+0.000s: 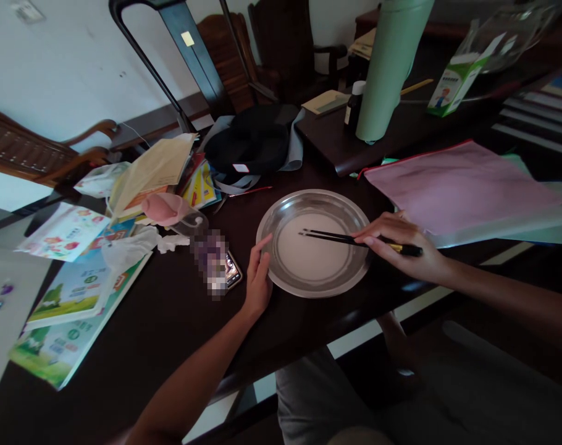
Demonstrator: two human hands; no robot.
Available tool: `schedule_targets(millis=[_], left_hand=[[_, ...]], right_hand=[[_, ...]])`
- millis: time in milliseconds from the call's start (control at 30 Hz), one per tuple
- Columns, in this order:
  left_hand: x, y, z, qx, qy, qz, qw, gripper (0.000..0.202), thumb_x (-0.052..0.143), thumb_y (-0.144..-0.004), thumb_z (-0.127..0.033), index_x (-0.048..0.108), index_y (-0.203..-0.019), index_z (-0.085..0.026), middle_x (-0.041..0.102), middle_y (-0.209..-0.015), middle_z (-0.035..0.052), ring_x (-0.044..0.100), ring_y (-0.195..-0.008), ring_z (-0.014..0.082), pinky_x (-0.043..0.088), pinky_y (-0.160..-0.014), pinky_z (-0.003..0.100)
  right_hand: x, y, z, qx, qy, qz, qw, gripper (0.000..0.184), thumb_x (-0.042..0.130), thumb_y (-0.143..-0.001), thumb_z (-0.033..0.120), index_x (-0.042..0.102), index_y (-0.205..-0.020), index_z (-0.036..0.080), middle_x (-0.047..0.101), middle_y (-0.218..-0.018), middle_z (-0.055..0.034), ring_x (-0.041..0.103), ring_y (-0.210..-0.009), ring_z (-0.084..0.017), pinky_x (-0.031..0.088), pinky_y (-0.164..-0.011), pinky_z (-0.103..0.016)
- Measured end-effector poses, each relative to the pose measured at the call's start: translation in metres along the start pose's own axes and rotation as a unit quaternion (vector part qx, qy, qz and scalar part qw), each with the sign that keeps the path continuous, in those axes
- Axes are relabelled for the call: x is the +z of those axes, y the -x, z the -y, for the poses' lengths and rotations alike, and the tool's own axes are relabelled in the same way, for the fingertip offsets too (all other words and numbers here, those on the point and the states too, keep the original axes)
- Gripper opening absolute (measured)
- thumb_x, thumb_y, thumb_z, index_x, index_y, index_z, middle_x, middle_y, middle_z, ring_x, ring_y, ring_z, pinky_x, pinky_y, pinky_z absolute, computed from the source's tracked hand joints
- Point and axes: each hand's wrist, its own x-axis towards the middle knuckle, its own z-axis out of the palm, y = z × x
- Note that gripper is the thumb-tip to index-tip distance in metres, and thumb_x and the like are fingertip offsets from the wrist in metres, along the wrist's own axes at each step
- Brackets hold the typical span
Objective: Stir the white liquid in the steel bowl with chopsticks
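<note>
A shiny round metal basin [355, 272] stands on the dark table, with whitish liquid [304, 256] inside. My left hand [259, 278] is against the basin's left rim, fingers stretched out along it. Between the fingers of my right hand [396, 241] is a pair of black chopsticks [327, 235] with gold bands near the thick end. Their tips point left, over the liquid; whether they touch it I cannot tell. A phone [233, 270], partly blurred out, lies just left of my left hand.
Booklets [72, 309], tissues [133, 247] and a pink item [163, 208] lie at the left. Behind the basin is a black bag [248, 142]. A tall green flask [392, 68], a small bottle [354, 106] and a carton [461, 83] stand farther back. A pink zip pouch [466, 185] lies at right.
</note>
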Motion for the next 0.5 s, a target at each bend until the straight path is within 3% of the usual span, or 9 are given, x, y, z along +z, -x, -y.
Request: schedule_targets(millis=[167, 267, 500], left_hand=[[0.000, 0.000, 0.000, -0.001, -0.004, -0.001, 1.000, 0.051, 0.068, -0.090, -0.063, 0.069, -0.130, -0.030, 0.068, -0.139, 0.0061, 0.060, -0.133, 0.0288, 0.045, -0.117, 0.046], [0.000, 0.000, 0.000, 0.004, -0.015, -0.001, 1.000, 0.050, 0.066, -0.092, -0.061, 0.068, -0.131, -0.030, 0.067, -0.140, 0.0057, 0.059, -0.135, 0.0285, 0.044, -0.118, 0.045], [0.000, 0.000, 0.000, -0.003, 0.002, 0.001, 1.000, 0.050, 0.068, -0.091, -0.062, 0.068, -0.130, -0.031, 0.067, -0.139, 0.0050, 0.061, -0.132, 0.0274, 0.046, -0.115, 0.043]], right_hand=[[-0.016, 0.005, 0.001, 0.009, -0.045, -0.048, 0.998, 0.028, 0.051, -0.109, 0.031, 0.072, -0.089, 0.029, 0.080, -0.085, -0.0010, 0.072, -0.074, -0.020, 0.046, -0.072, -0.042], [-0.019, 0.009, 0.005, 0.000, -0.099, -0.030, 0.995, 0.033, 0.047, -0.110, 0.030, 0.072, -0.089, 0.030, 0.078, -0.081, 0.0000, 0.071, -0.072, -0.019, 0.049, -0.073, -0.042], [0.003, 0.007, 0.005, -0.051, -0.060, 0.037, 0.996, 0.014, 0.060, -0.105, 0.028, 0.073, -0.103, 0.027, 0.084, -0.100, -0.0009, 0.077, -0.086, -0.018, 0.048, -0.075, -0.040]])
